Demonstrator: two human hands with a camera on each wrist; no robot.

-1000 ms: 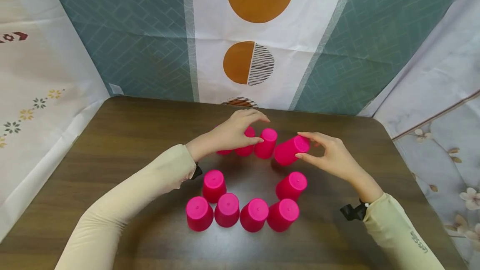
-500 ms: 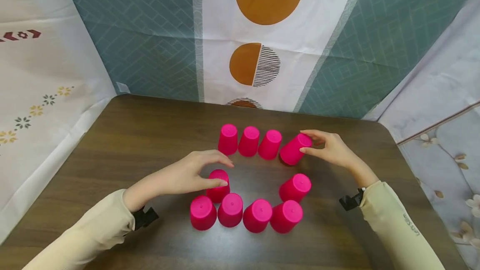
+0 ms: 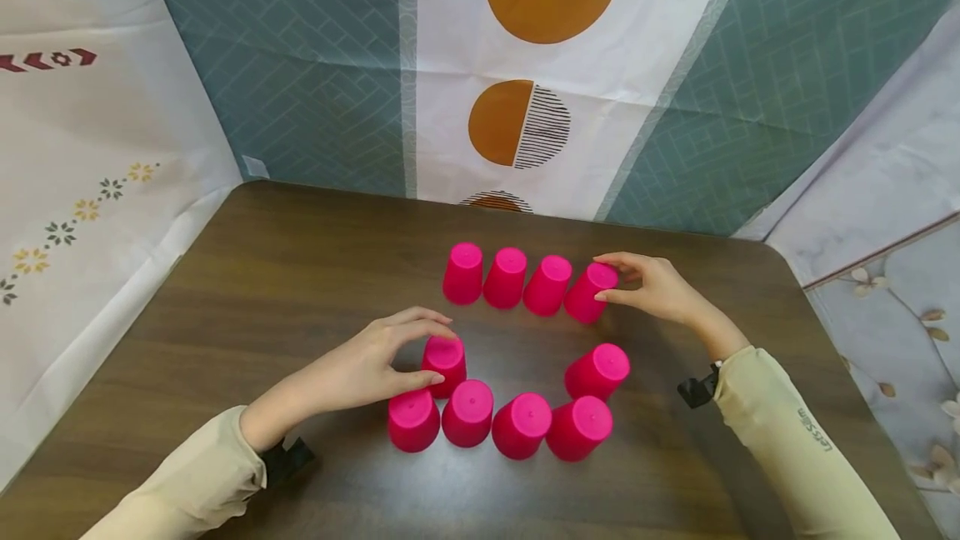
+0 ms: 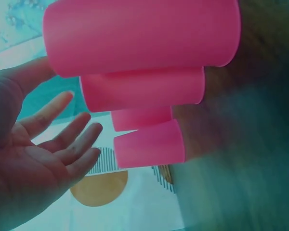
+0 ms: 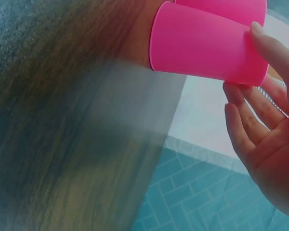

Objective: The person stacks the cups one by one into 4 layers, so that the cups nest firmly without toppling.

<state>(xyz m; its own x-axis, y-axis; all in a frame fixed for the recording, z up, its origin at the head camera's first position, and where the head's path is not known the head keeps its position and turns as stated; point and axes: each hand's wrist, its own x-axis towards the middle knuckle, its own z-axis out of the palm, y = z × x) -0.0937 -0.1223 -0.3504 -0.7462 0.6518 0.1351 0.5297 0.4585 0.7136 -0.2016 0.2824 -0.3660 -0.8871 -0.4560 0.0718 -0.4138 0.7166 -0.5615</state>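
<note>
I am curling my left hand around an upturned pink cup, thumb and fingers touching its sides; this cup is standing on the dark wooden surface, just behind the near row of four pink cups. My right hand is pinching the rightmost cup of the far row between thumb and fingertips near its upturned base; it is standing beside three more cups. One single cup is sitting on the right, between the two rows. A patterned cloth is hanging behind the surface.
</note>
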